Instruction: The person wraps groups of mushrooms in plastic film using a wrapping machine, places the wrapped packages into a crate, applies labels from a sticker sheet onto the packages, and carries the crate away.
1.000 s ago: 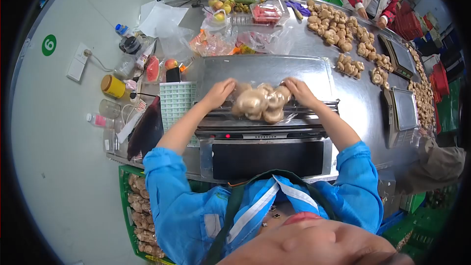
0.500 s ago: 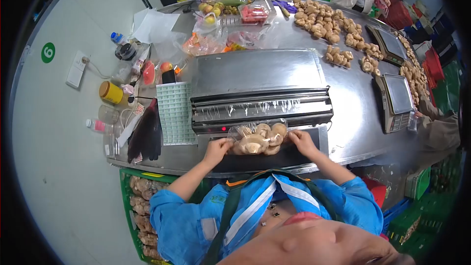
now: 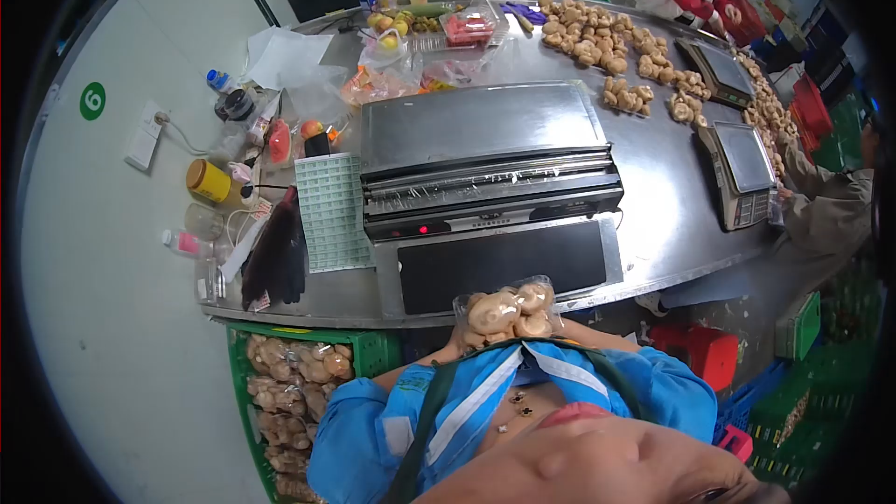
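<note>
The steel table (image 3: 653, 215) fills most of my view, curving away to the right, and in its middle sits the wrapping machine (image 3: 476, 145) with its film roll (image 3: 490, 189) stretched across the front and a black hot plate (image 3: 499, 263) on the near side, laid out so a pack can be pulled toward me over the film. Loose mushrooms (image 3: 597, 42) are strewn along the far right edge, next to two scales (image 3: 742, 173), handy for weighing; a second person's sleeve (image 3: 821, 210) rests by the nearer scale. A sheet of labels (image 3: 329, 210) lies just left of the machine, within easy reach. Below the near left edge, a green crate (image 3: 373, 350) holds wrapped packs. The wrapped tray of mushrooms (image 3: 509, 313) is held close to my chest, just off the near table edge, below the hot plate. My hands sit under it, hidden, so I cannot tell how the fingers are set.
</note>
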Motion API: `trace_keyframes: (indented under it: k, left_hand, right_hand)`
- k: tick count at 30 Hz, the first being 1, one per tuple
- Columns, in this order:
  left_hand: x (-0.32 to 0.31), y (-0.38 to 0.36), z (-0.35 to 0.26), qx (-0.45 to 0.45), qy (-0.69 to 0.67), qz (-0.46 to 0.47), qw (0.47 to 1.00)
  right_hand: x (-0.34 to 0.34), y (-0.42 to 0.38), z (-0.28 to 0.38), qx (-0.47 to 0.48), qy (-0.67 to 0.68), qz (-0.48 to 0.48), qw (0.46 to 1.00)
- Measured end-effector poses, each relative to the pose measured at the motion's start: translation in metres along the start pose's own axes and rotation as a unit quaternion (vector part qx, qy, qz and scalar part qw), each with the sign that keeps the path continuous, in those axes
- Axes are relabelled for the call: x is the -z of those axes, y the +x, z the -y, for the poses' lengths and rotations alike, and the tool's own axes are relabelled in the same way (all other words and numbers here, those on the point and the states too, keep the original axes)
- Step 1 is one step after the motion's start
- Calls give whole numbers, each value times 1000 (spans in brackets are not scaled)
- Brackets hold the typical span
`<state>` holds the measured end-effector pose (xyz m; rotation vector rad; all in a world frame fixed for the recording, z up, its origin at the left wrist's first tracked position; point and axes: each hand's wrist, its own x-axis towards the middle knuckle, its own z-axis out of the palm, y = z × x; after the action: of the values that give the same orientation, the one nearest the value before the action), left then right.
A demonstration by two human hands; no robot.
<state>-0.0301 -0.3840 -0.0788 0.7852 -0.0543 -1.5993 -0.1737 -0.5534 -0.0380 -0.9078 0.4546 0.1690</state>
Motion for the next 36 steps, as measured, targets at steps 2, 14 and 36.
trace_keyframes:
  k: [2,14,36]
  left_hand:
    - [-31,2,-8,12,-79,72,994]
    - [-147,-59,53,-311,-407,164,843]
    - [36,-568,213,-209,158,-872,413]
  right_hand:
    - [-26,0,26,-73,47,26,996]
    - [-97,-20,167,-85,-395,416,815]
    - [-483,47,-279,374,-616,537,439]
